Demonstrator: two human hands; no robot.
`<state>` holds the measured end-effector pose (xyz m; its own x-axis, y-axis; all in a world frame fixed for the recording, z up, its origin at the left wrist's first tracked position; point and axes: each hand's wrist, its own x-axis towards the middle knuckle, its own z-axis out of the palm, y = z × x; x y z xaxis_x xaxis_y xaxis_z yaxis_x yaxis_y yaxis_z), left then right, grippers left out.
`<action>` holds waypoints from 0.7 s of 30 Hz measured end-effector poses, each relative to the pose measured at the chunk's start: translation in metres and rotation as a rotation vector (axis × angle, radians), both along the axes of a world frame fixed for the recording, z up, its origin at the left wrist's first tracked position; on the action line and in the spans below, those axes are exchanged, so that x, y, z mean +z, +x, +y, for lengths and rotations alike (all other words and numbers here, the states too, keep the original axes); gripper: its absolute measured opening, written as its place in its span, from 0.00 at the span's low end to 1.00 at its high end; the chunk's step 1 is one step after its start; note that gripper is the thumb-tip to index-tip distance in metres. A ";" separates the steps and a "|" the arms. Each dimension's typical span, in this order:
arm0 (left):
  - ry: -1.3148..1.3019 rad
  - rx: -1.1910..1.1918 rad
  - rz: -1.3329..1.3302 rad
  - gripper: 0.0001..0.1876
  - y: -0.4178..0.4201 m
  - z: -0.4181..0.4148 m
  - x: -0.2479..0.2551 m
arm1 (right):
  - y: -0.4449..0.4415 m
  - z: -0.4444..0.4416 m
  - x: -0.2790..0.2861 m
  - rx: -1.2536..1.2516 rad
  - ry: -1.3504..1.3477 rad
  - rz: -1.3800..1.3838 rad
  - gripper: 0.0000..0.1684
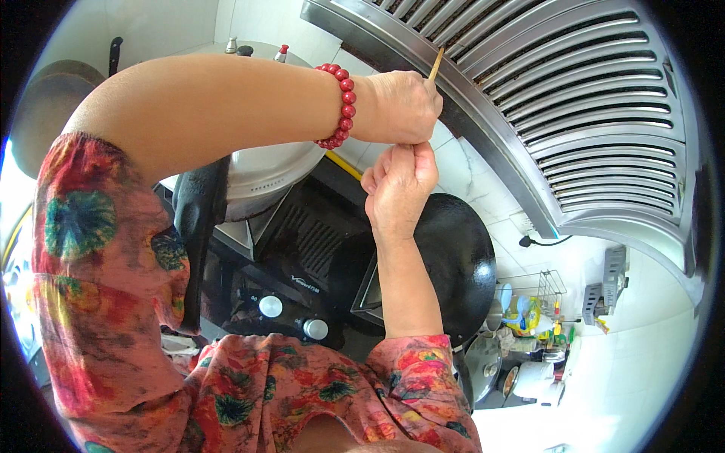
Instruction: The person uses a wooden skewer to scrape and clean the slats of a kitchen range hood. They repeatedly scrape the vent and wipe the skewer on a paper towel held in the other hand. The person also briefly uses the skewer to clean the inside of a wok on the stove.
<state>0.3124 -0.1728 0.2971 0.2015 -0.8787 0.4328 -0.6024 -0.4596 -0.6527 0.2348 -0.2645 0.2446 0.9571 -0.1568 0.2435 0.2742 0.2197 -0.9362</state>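
Note:
My left hand [399, 107], with a red bead bracelet [348, 97] at its wrist, is closed around a thin wooden stick [436, 63]. The stick's tip meets the slotted stainless-steel range hood [589, 102] near its lower rim. Directly below, my right hand [401, 187] has its fingers curled in and touches the underside of the left fist. Whether it also grips the stick is hidden. Beneath both hands is a black gas cooktop [306, 249], with a black wok [461, 260] behind my right forearm.
A metal pressure cooker [266, 181] with a long black handle [198, 226] stands left, partly behind my left arm. Two knobs [271, 306] sit at the cooktop's front. A yellow hose [344, 164] runs behind. Right are a glass lid [484, 368], a wire rack [544, 286] and a plug [527, 242].

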 end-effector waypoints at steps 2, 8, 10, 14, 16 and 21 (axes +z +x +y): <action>0.018 0.004 0.014 0.08 0.001 -0.002 -0.002 | 0.001 -0.001 -0.003 -0.001 0.026 0.010 0.06; 0.058 0.051 0.052 0.09 0.004 -0.001 -0.002 | 0.007 -0.001 -0.006 0.055 0.082 0.025 0.06; 0.074 0.074 0.075 0.09 0.005 -0.002 -0.001 | 0.010 -0.002 -0.006 0.074 0.096 0.024 0.06; 0.036 0.032 0.006 0.08 0.011 -0.001 -0.005 | 0.012 0.001 -0.007 0.072 0.094 0.017 0.06; 0.008 0.019 -0.045 0.08 0.011 0.000 -0.004 | 0.012 0.002 -0.004 0.054 0.077 0.004 0.06; -0.039 0.007 -0.068 0.08 0.011 0.000 0.004 | 0.013 0.003 0.005 0.059 0.063 -0.019 0.06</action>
<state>0.3236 -0.1725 0.3011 0.1771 -0.8594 0.4796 -0.5540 -0.4898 -0.6732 0.2478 -0.2620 0.2496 0.9605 -0.1161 0.2529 0.2764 0.2946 -0.9148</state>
